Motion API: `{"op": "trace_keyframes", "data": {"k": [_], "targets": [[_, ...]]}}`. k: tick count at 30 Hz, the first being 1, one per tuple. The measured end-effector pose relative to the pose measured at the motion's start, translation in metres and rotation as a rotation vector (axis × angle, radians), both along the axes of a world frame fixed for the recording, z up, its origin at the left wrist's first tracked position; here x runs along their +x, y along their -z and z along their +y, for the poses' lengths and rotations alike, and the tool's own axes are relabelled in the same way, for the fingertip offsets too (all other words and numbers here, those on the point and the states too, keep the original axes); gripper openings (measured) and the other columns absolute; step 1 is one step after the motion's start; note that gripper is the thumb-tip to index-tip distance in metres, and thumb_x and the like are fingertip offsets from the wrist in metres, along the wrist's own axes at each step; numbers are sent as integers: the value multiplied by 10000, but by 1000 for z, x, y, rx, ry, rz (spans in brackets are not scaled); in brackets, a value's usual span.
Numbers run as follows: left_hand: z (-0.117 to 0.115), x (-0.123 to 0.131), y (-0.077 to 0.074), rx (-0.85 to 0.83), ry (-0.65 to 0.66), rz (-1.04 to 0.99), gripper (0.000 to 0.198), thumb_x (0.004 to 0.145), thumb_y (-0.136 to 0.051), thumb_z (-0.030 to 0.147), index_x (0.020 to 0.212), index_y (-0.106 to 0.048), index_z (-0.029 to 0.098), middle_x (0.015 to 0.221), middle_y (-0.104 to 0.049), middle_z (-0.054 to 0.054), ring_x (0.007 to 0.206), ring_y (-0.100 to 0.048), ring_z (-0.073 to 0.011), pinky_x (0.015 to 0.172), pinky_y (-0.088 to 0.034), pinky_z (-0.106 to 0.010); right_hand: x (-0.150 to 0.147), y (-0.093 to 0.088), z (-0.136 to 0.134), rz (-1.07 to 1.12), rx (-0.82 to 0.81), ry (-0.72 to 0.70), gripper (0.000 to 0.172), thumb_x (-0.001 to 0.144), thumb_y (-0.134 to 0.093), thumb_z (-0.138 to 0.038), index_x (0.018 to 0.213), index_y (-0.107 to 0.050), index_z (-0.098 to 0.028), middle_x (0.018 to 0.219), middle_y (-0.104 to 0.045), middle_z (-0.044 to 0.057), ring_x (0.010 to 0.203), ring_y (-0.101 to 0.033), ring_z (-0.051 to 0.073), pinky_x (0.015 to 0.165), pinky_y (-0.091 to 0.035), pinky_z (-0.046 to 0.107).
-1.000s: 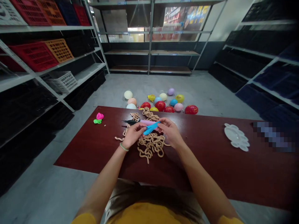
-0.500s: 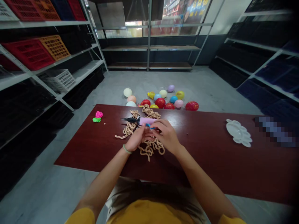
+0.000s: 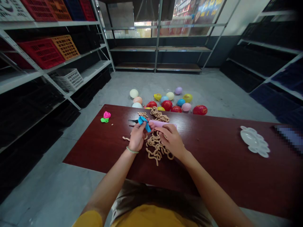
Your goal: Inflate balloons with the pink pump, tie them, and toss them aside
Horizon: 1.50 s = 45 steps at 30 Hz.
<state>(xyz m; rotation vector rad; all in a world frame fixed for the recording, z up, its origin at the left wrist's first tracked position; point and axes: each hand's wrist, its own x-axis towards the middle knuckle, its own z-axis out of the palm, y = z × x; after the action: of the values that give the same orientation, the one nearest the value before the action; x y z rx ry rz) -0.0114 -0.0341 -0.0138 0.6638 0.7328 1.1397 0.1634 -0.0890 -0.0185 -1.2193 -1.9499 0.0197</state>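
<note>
Blue balloon (image 3: 143, 121) is pinched in our left hand (image 3: 137, 136) above the bench (image 3: 217, 151); whether our right hand (image 3: 174, 138), beside the pump (image 3: 159, 123), grips anything, we cannot tell. A loose pinch could drop it.

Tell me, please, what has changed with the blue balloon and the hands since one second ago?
The blue balloon has moved left and partly hides the black end of the lilac pump. The left hand holds it; the right hand, earlier also on it, seems to have let go. The pump and beige strands stayed in place.
</note>
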Motion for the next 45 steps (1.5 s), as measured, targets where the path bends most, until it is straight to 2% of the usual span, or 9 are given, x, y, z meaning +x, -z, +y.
{"op": "trace_keyframes", "data": {"k": [3,5,11,16,21,24,30,39,45], "targets": [[13,-12,-1,-36,-159,9,335,891,-641,375,1150,-624,164,950,-750,-86,888,-730,-196,824,-587,-346,10,2,7,8,-86,115,313,960,-436,-214,1210,-622,-238,1103,-615,104,1058,-553,257,936,-476,443],[19,-20,-4,-34,-204,3,334,914,-609,377,1170,-603,162,985,-743,-101,905,-730,-203,828,-584,-354,16,2,15,-42,-130,157,339,961,-419,-233,1245,-604,-220,1142,-633,114,1081,-551,272,953,-465,461],[27,-32,-2,51,-180,-83,391,880,-668,270,1235,-530,181,1101,-716,-119,1018,-708,-221,931,-543,-380,19,0,33,-475,-222,123,443,948,-465,-254,1374,-516,-142,1320,-592,161,1202,-516,309,970,-417,448],[32,-34,2,84,-259,-112,472,868,-664,162,1290,-459,210,1108,-714,-108,1019,-708,-206,945,-531,-365,19,5,35,-664,-197,159,533,936,-512,-247,1463,-443,-199,1324,-598,163,1152,-561,315,883,-415,424],[39,-40,4,107,-487,-209,381,915,-570,127,1264,-442,208,1116,-712,-110,1050,-698,-194,997,-506,-379,29,11,25,-558,-93,193,515,932,-529,-320,1437,-488,-231,1207,-658,110,978,-639,265,771,-471,358],[43,-45,6,110,-555,-235,380,917,-540,88,1257,-426,212,1132,-711,-112,1059,-695,-185,1018,-493,-385,34,17,14,-465,-38,219,513,928,-530,-319,1435,-489,-254,1196,-671,76,894,-670,221,683,-493,306],[48,-52,10,13,-528,-252,304,906,-545,82,1179,-467,190,1218,-677,-146,1110,-675,-197,1010,-501,-365,30,25,0,-499,30,86,468,924,-552,-327,1390,-551,-280,1190,-676,86,929,-671,232,721,-515,310],[46,-48,13,70,-525,-199,347,917,-540,88,1233,-443,194,1138,-710,-121,1056,-697,-189,1008,-504,-366,27,23,-4,-509,-9,106,461,948,-530,-329,1404,-531,-262,1211,-671,88,958,-661,234,755,-514,327],[44,-44,10,97,-523,-130,443,898,-627,181,1288,-420,214,1180,-699,-124,1069,-691,-202,991,-506,-367,26,21,-3,-509,-26,103,464,947,-532,-330,1408,-528,-274,1211,-674,84,952,-663,230,731,-510,313]]}}
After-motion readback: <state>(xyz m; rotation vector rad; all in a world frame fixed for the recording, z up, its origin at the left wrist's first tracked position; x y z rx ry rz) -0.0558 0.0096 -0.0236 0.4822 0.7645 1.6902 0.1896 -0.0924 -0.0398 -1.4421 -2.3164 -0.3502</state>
